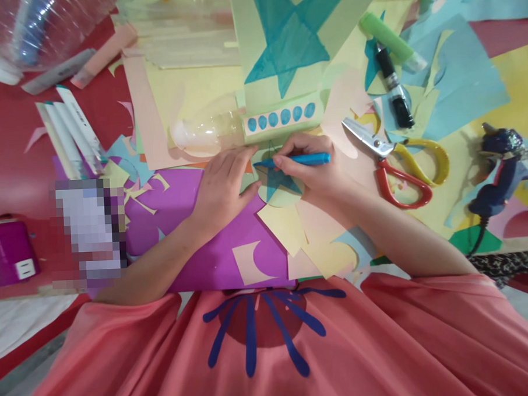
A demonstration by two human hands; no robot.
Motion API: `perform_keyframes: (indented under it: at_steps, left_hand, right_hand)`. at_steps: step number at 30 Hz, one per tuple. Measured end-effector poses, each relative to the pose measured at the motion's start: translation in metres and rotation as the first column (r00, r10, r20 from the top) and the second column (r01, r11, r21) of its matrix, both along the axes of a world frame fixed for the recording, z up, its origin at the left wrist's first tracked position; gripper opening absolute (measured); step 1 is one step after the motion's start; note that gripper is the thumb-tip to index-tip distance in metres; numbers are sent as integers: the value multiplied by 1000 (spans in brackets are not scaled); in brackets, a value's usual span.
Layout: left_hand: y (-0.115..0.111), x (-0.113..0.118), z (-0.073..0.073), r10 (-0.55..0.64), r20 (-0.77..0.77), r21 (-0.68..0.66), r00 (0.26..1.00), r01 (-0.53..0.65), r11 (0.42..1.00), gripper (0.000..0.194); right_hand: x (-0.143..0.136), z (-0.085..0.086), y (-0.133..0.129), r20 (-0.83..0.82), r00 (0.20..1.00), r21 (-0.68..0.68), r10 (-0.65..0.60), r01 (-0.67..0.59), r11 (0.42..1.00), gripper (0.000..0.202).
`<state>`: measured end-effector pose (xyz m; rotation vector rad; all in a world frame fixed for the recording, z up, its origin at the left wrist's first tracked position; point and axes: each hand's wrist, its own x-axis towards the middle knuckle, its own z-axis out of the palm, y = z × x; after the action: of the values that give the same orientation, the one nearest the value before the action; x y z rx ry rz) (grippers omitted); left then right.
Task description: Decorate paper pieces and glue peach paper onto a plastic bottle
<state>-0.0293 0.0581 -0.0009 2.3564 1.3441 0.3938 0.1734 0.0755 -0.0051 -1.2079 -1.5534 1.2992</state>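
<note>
The right hand [318, 175] reached in from the near right, wrist turned so its side lay low over the desk [9, 168], its fingers pinching a blue marker [310, 159] close to the tip. The left hand [222, 188] came from the near left and lay palm down, fingers extended and nearly together, thumb (set apart from them) pointing right.

The marker was above a pale green paper disc [281, 188] with a blue star, between the hands; its long axis ran left to right, almost level, tip to the left. Right of it, scissors [387, 152] had their blades toward the far left.
</note>
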Motion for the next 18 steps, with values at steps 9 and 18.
perform_keyframes:
  at_steps: [9, 18]
  left_hand:
    - [0, -1, -1, -3, 15, -5, 1000, 3, 1000, 45]
    - [0, 0, -2, -1, 13, -7, 1000, 1, 1000, 47]
  right_hand:
    - [1, 2, -2, -7, 1000, 8, 15, -15, 1000, 28]
    - [0, 4, -1, 11, 1000, 31, -17, 17, 999, 34]
